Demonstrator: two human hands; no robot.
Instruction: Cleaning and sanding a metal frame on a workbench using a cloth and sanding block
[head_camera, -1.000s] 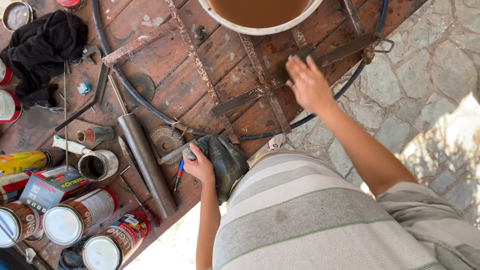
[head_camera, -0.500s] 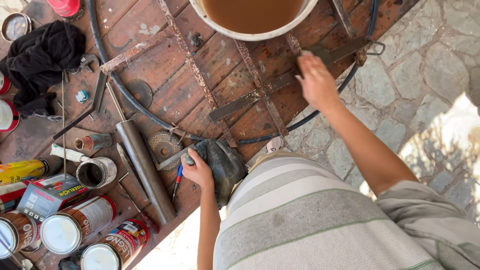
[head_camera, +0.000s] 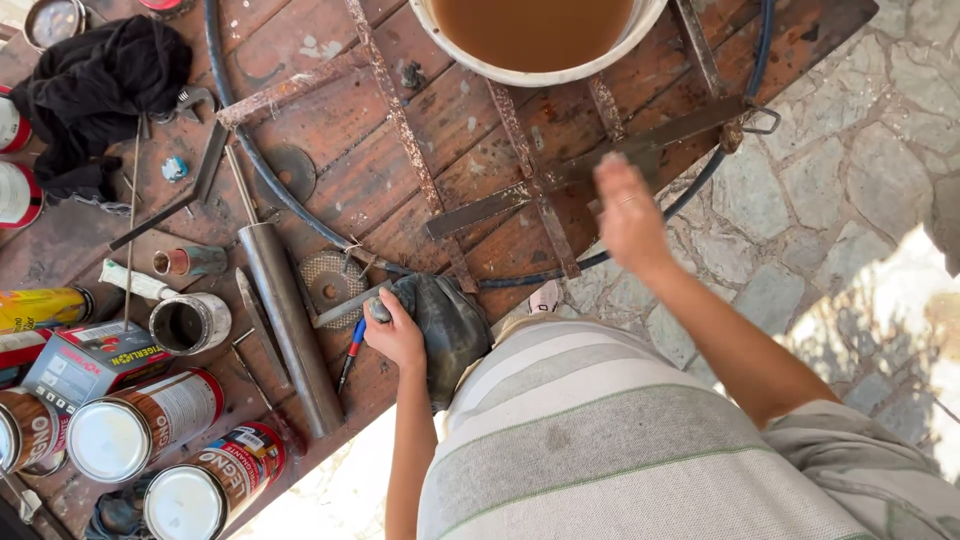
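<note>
Head view shows the left hand (head_camera: 397, 335) shut tight on a small grey tool (head_camera: 378, 311), beside a dark glove (head_camera: 450, 325) at the near table edge. The right hand (head_camera: 628, 215) is open, fingers apart, above rusty metal bars (head_camera: 560, 185). Sharp rust could scratch it. The bucket of brown water (head_camera: 540, 40) at the far side might spill if bumped.

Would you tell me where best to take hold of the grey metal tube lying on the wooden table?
Probably around the middle of the grey metal tube, coming from above with fingers across its width: it lies flat, long and round, with cans near its lower end and a thin rod at its upper end.
</note>
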